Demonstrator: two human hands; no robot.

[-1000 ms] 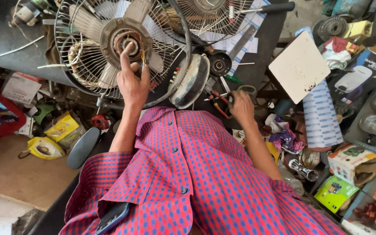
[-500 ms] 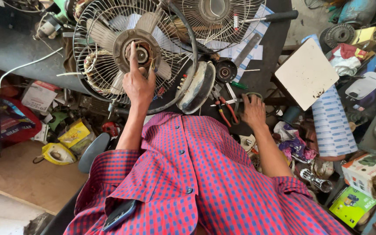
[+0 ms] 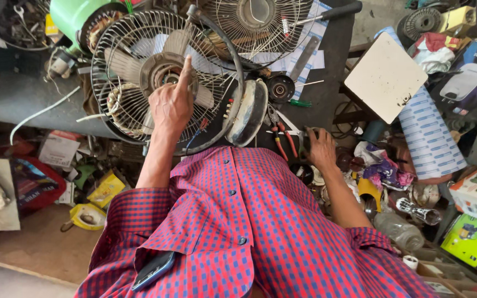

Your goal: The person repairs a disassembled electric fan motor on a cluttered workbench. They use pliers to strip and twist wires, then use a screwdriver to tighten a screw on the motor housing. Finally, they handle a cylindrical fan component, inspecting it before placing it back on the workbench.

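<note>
At the bottom of the frame a red and blue checked shirt (image 3: 238,237) is filling the foreground, and a dark phone (image 3: 153,270) is sticking out of its chest pocket at lower left. Right of centre, the right hand (image 3: 321,148) is resting on the cluttered dark desk (image 3: 327,94), fingers curled downward beside red-handled pliers (image 3: 282,138); whether that grip is pinching anything I cannot tell, since the fingertips are lying hidden among the tools. Left of centre, the left hand (image 3: 171,105) is reaching up with the index finger stretched straight toward the top of the frame and the other fingers folded in, so the grip is pressed together around nothing, the fingertip touching the hub of the fan (image 3: 164,77). The fan is lying in the upper left-centre of the frame, tipped on its back with its face toward the camera, its axle pointing up at the viewer. It is looking worn: a round wire cage, rusty brown hub, pale dusty blades, the front guard off. A cream motor cover (image 3: 251,113) is leaning just beside its right edge. Farther up, a second fan grille (image 3: 258,19) is lying at top centre, with a black-handled screwdriver (image 3: 327,14) across it. A white square board (image 3: 385,77) is sitting at upper right.
</note>
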